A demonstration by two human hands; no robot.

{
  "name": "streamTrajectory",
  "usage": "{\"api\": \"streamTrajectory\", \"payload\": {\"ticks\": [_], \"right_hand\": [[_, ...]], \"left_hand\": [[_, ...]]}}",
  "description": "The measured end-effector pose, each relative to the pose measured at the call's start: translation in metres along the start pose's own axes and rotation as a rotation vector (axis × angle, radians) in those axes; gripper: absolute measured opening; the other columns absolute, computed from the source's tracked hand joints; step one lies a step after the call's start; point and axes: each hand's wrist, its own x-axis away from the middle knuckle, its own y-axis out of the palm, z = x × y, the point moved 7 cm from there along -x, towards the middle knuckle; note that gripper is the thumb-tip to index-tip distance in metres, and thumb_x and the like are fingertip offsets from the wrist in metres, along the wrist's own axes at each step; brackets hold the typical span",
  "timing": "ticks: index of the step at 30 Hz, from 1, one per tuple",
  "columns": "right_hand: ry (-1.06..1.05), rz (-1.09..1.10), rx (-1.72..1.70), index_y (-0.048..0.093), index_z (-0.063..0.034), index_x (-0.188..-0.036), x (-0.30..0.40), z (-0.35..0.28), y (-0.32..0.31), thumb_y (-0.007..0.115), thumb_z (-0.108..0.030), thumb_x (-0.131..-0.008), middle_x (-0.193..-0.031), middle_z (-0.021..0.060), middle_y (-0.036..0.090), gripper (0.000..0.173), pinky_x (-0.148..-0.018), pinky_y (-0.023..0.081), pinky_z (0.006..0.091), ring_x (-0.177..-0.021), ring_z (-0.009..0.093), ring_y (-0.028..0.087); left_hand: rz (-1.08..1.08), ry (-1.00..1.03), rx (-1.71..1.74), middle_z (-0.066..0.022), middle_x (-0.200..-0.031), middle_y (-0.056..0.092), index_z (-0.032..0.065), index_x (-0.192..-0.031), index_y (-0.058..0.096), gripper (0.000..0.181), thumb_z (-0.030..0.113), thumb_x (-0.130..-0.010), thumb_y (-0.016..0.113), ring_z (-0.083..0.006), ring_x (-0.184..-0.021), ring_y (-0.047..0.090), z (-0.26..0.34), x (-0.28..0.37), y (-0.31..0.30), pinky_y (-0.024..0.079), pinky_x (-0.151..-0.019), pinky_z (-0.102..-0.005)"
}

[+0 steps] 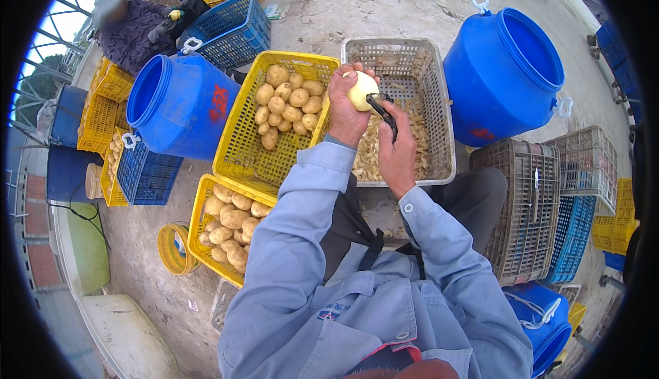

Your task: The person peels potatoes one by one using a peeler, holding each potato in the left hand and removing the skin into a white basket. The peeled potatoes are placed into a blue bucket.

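Observation:
My left hand [347, 108] grips a pale, peeled potato [362, 91] in front of me. In my right hand [400, 147] is a black vegetable peeler [383, 110], its head against the potato's right side. Both hands are above a grey plastic crate [447, 155], where potato peelings [419, 139] cover part of the bottom. To the left stands a yellow crate [242, 144] with unpeeled potatoes [288, 102] heaped toward its far end. Closer to me, a second yellow crate [198, 209] holds more unpeeled potatoes [234, 219], partly hidden by my left sleeve.
Open blue plastic barrels stand at left [198, 108] and right [494, 80]. Stacked crates [522, 209] rise beside my right knee. A yellow bucket [175, 250] sits on the concrete floor at left. Another person [136, 29] sits at the upper left, holding a potato.

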Motion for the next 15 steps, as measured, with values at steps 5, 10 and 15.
{"api": "streamTrajectory", "payload": {"ticks": [5,10,15], "right_hand": [[0.078,-0.068,-0.005,0.050,0.0013,-0.122,0.024,0.011,0.007,0.050,-0.004,-0.089,-0.115,0.0192,0.059,0.033,-0.088,0.046,0.0372,-0.104,0.033,0.059],[0.082,-0.037,-0.050,0.052,0.0020,-0.120,0.015,0.007,-0.001,0.050,-0.002,-0.089,-0.112,0.0177,0.060,0.032,-0.087,0.046,0.0340,-0.100,0.028,0.060],[-0.055,-0.042,0.005,0.053,0.0009,-0.120,-0.004,0.002,-0.002,0.051,0.000,-0.088,-0.111,0.0178,0.060,0.032,-0.086,0.047,0.0356,-0.100,0.030,0.060]], "left_hand": [[0.052,0.023,-0.030,-0.0055,-0.097,0.058,0.0113,-0.092,0.052,0.014,0.008,-0.080,0.059,-0.0263,-0.092,0.061,0.005,-0.004,-0.003,0.054,-0.083,-0.0444],[0.051,0.021,0.016,-0.0050,-0.096,0.058,0.0108,-0.091,0.053,0.014,0.008,-0.080,0.060,-0.0263,-0.091,0.060,0.006,-0.004,-0.001,0.053,-0.083,-0.0444],[0.080,-0.032,0.111,-0.0065,-0.095,0.058,0.0100,-0.092,0.052,0.015,0.004,-0.079,0.056,-0.0260,-0.088,0.060,0.001,-0.005,-0.004,0.053,-0.080,-0.0449]]}}
